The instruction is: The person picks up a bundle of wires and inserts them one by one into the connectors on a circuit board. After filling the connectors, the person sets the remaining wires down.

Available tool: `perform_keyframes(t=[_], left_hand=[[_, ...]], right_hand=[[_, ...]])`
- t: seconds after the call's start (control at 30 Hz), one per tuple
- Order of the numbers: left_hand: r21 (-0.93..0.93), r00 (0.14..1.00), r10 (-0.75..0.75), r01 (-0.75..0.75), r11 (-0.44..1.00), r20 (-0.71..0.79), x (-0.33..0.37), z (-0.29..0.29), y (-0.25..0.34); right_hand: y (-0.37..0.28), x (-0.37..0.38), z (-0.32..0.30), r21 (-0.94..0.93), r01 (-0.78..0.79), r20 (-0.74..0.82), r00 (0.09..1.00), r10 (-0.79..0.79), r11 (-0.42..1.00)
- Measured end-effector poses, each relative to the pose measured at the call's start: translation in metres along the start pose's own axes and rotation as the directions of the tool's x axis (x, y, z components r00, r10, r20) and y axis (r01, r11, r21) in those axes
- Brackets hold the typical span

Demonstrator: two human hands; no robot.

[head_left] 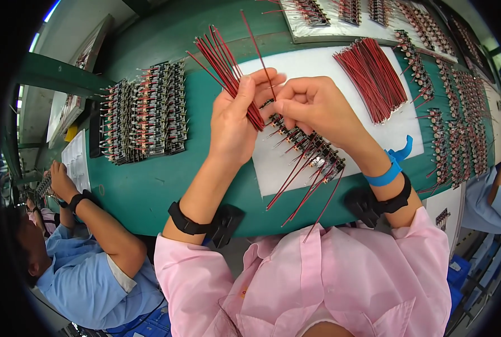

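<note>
My left hand [232,115] is closed round a bundle of thin red and black wires [218,63], whose far ends fan out above the thumb. Between the thumb and fingertips of my right hand [320,104] is the lower end of a single wire [254,42], which stands up and leans left. Below both hands a strip of small circuit boards [312,150] rests on a white foam sheet [270,177]. Several red wires trail from its near end toward me. The right hand partly hides the strip's far end.
A large pile of red wires [371,81] lies on the sheet's right side. Rows of circuit board strips stand on the green table [205,196] at left [144,112] and right [458,129]. A white tray [368,33] holds more boards. Co-workers sit left [99,281] and right [492,196].
</note>
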State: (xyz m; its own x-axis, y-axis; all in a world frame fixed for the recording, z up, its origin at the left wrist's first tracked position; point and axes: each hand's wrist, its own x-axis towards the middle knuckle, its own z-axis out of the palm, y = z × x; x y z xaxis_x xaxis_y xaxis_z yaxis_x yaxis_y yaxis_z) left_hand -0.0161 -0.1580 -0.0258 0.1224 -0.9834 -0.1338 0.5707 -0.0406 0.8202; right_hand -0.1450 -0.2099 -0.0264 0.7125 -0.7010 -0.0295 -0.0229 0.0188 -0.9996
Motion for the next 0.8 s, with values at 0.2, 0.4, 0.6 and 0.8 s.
perform_keyframes(t=[0.2,0.4,0.6,0.8], left_hand=[[0.312,0.996,-0.078,0.063,0.948,0.035,0.0,-0.014,0.005],[0.476,0.992,-0.122,0.102,0.873,0.011,-0.002,-0.006,0.005],[0.586,0.997,-0.003,-0.042,0.809,0.076,-0.001,-0.01,0.0],[0.72,0.976,0.165,-0.216,0.66,0.142,-0.003,-0.007,-0.002]], right_hand=[[0.0,0.0,-0.003,0.328,-0.062,-0.059,0.995,0.086,0.943],[-0.001,0.001,-0.01,0.201,0.003,-0.137,0.99,0.025,0.98],[0.004,0.002,-0.009,0.1,0.031,-0.132,0.991,-0.018,0.994],[0.001,0.002,-0.011,0.061,-0.009,-0.112,0.994,0.016,0.998]])
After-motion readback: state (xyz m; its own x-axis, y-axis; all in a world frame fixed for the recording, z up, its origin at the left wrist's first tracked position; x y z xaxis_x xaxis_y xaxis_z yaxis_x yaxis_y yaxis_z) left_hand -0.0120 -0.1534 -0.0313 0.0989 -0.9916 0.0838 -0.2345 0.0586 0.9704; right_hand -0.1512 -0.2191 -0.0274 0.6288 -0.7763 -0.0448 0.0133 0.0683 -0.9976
